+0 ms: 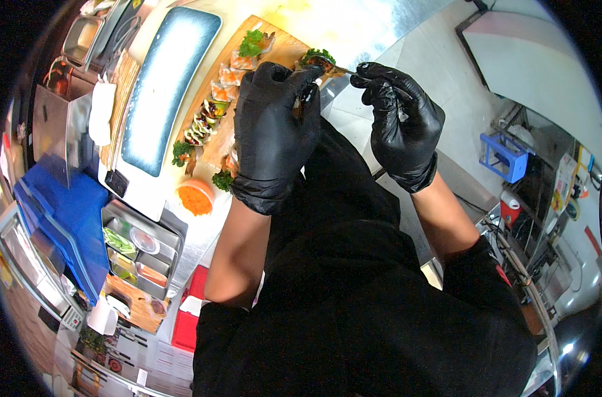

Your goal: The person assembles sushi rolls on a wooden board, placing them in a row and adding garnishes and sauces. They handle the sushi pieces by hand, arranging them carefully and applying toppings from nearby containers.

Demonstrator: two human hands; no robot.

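Note:
Both hands wear black gloves. My left hand (274, 129) is curled over the right side of a wooden board (211, 149), its fingers bent and closed; what lies under them is hidden. Between the hands is a brown, tapering, tail-like piece (332, 68), with curly green garnish (318, 55) beside it. My right hand (407, 122) pinches the thin tip of that piece between thumb and forefinger. Along the board run sushi roll pieces, some topped with orange-and-white slices (229, 76), others with green slices and sauce (205, 123). Leafy garnish (251, 44) sits at the board's far end.
A long blue-rimmed white plate (168, 86) lies left of the board. Close to the board's near end stands a bowl of orange grains (195, 197). Farther left are a metal tray of ingredients (172, 241) and a blue cover (66, 225). A blue plastic crate (506, 159) stands at right.

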